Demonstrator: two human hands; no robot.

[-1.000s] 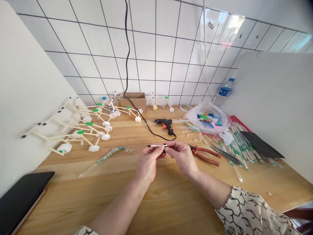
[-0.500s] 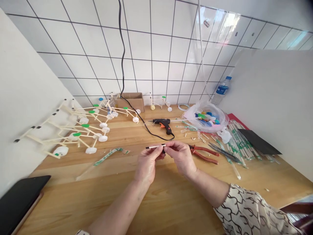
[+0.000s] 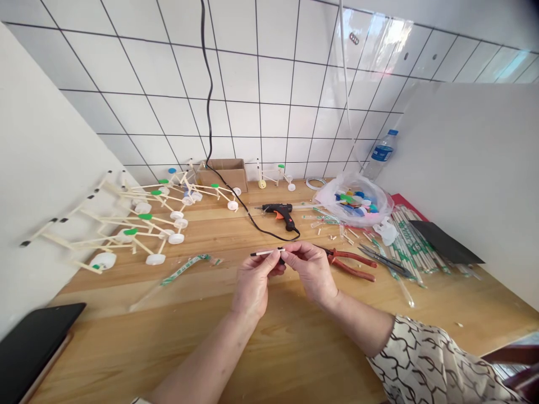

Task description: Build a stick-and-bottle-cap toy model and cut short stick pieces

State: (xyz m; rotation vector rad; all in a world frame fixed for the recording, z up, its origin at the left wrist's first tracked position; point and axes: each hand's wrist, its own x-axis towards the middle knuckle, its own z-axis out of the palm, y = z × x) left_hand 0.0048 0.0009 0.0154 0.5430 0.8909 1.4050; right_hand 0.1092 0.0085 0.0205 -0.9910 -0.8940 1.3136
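Observation:
A short pale wooden stick [image 3: 264, 253] with a black tip is pinched in my left hand [image 3: 252, 280], whose fingers are closed. My right hand [image 3: 312, 272] is closed at the stick's right end, thumb and fingers pressed together there. A small black piece shows between the two hands, mostly covered by fingers. Both hands are above the wooden table, in front of a black glue gun [image 3: 278, 209]. Red-handled pliers [image 3: 351, 259] lie just right of my right hand.
Several bicycle-shaped stick models [image 3: 143, 219] stand at left, and one small model [image 3: 277, 177] by the wall. A bag of bottle caps [image 3: 353, 202], scissors [image 3: 387, 261] and wrapped sticks [image 3: 406, 241] lie right. A black cable [image 3: 209, 101] hangs down. A phone [image 3: 37, 336] sits near left.
The hands and the stick keep nearly the same pose. The view has shifted very slightly.

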